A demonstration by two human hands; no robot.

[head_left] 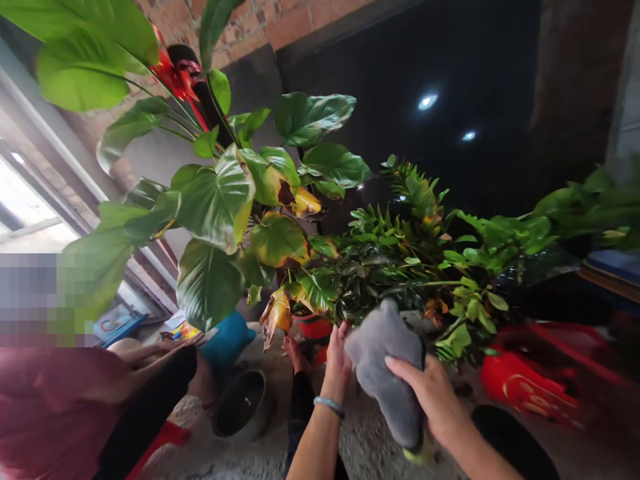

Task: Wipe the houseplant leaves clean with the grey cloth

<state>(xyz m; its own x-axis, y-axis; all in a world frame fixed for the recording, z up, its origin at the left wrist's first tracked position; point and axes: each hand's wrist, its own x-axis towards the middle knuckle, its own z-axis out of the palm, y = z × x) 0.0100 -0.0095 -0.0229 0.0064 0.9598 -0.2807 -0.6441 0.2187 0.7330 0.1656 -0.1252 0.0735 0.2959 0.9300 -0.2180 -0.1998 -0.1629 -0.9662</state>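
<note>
A soft grey cloth [387, 373] hangs bunched in my right hand [425, 387], with the thumb pressed on its front. To the left of the cloth is my left hand [340, 353], its fingers stretched up toward the low leaves, nothing visible in them; the cloth's edge hides part of this hand. A bracelet [329, 406] circles my left wrist. In front of me stands a tall plant with big glossy leaves [217, 200], some yellow and brown at the edges [280, 239]. A withered brown leaf [277, 317] droops close to my left hand, by a red pot [313, 327].
More leafy plants [400, 240] spread to the right along a dark glossy panel. A red decorated container [535, 380] stands at the right. Down on the left are a dark bucket [243, 407] and a blue object [227, 340]. A seated person in a maroon top [55, 407] is at the left.
</note>
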